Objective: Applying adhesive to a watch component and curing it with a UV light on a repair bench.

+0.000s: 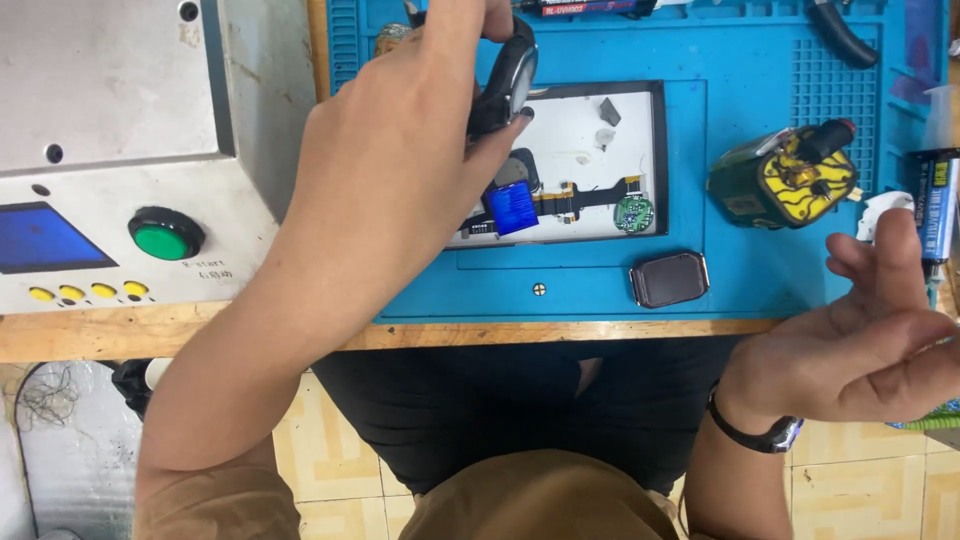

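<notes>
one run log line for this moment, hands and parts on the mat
left hand: grips dark curved tool over white tray | right hand: open, empty, off mat edge | watch screen: on blue mat

Glossy black plastic tool handles (505,85); matt blue rubbery mat (760,270); brushed metal machine (110,90).

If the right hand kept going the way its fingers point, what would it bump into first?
Probably the white crumpled bit just past the right hand's fingertips, with a blue-and-black battery beside it. Heights are hard to judge from above.
</notes>
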